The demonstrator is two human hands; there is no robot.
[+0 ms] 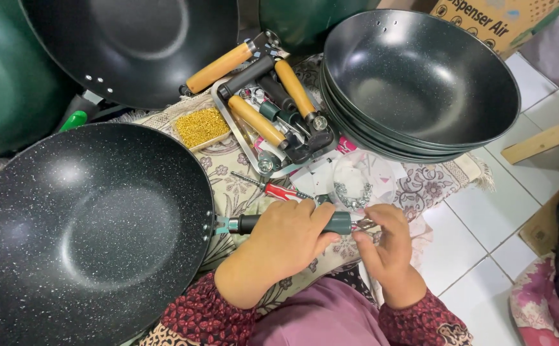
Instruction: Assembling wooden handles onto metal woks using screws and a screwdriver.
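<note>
A large black speckled wok [87, 230] rests at my lower left, its dark green handle [340, 222] pointing right. My left hand [286, 238] is wrapped around that handle from above. My right hand [388, 250] pinches a small metal part [364, 224] at the handle's free end with thumb and fingertips. Just beyond my hands lie a red-handled screwdriver [279, 190] and a clear plastic bag of small metal rings [353, 186] on a patterned cloth [231, 186].
A stack of black woks [420, 77] stands at the upper right, another wok [132, 45] at the top left. Between them a metal tray [244, 144] holds wooden and dark handles, beside a small tub of golden screws [201, 126]. A cardboard box [503, 19], a wooden bar [542, 141] and white floor tiles [484, 218] lie to the right.
</note>
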